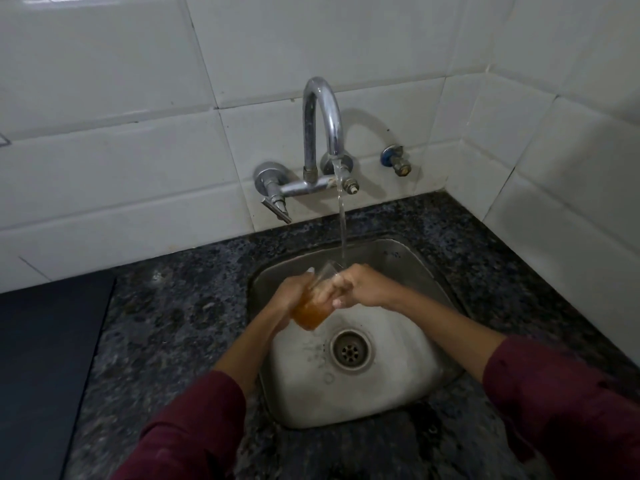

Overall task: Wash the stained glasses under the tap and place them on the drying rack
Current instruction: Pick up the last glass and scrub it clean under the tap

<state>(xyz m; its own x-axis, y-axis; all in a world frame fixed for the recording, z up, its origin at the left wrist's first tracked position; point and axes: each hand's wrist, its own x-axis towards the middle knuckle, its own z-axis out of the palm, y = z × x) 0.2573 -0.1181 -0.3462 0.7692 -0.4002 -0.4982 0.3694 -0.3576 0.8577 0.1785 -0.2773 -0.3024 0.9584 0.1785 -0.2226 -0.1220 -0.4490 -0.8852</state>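
While water runs from the tap [323, 109] in a thin stream, one glass [311, 303] is held tilted over the sink [398, 258], just above and left of the drain [351, 348], its mouth turned up towards the stream. An amber-brown tint is seen in its lower part; whether this is stain or liquid cannot be told. The left hand [294, 296] is wrapped round the lower body of the glass, fingers curled in a grasp. The right hand [356, 287] is closed at the rim, its fingers [334, 289] apparently hooked over or into the mouth; exact contact is blurred.

The glass is judged light, rigid and fragile, and slippery when wet. A hard steel basin lies beneath, so a slip is likely to chip or break it. A hold round the body near the base is judged soundest, with the rim left free for rubbing. Pressure at the thin rim is best kept modest.

No drying rack is in view. The dark speckled surface [173, 323] surrounds the sink.
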